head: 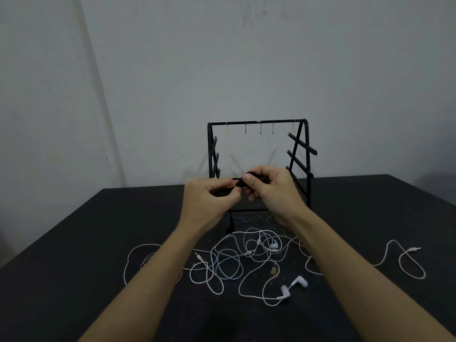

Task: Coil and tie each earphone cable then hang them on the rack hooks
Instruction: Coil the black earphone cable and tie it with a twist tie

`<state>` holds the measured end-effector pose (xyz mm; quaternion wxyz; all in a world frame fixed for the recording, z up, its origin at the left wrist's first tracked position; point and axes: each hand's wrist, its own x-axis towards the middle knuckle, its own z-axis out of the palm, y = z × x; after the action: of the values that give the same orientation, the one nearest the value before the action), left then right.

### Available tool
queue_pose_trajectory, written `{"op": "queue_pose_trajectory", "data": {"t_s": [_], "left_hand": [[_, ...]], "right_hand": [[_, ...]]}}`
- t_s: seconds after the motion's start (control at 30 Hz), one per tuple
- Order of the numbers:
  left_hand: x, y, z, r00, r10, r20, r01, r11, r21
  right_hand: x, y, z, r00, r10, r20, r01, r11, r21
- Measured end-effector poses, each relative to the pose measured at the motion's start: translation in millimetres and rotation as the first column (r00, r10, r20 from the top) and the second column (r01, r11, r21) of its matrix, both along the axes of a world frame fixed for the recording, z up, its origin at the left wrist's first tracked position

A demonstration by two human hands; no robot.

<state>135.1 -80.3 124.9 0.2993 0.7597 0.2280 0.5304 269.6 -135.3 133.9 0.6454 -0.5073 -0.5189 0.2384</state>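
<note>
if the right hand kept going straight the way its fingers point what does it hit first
The right hand points left, so it would probably meet the left hand first, with the black coiled cable held between them; depth is unclear.

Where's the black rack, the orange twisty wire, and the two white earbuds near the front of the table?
black rack [259,122]: head view, on its top bar.
orange twist wire [232,186]: head view, on the bit showing between the hands.
white earbuds [301,282]: head view, on the right-hand bud.

black table, kinda scuffed
white earphone cables sprawled loose on it, black wire rack standing at the back
</note>
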Motion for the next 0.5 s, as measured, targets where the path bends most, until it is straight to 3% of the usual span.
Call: {"op": "queue_pose_trajectory", "data": {"t_s": [0.1, 0.17, 0.23, 0.37, 0.5], "left_hand": [[0, 1, -4, 1.000, 0.014, 0.002, -0.013, 0.996, -0.085], [3, 2, -8, 0.994, -0.002, 0.110, 0.029, 0.969, -0.244], [6, 2, -10, 0.978, -0.041, 0.207, 0.121, 0.913, -0.390], [11, 1, -13, 0.976, -0.141, 0.168, 0.200, 0.887, -0.416], [14, -1, -12, 0.953, -0.147, 0.264, 0.255, 0.860, -0.442]], "right_hand": [[3, -2, 1, 0.983, 0.068, -0.169, -0.066, 0.998, 0.020], [4, -4, 1, 0.921, 0.137, -0.365, -0.130, 0.991, 0.042], [5, -5, -1, 0.887, 0.156, -0.435, -0.153, 0.987, 0.041], [1, -7, -3, 0.924, 0.132, -0.358, -0.137, 0.991, 0.011], [5, -7, -3, 0.985, 0.033, -0.170, -0.038, 0.999, -0.028]]}}
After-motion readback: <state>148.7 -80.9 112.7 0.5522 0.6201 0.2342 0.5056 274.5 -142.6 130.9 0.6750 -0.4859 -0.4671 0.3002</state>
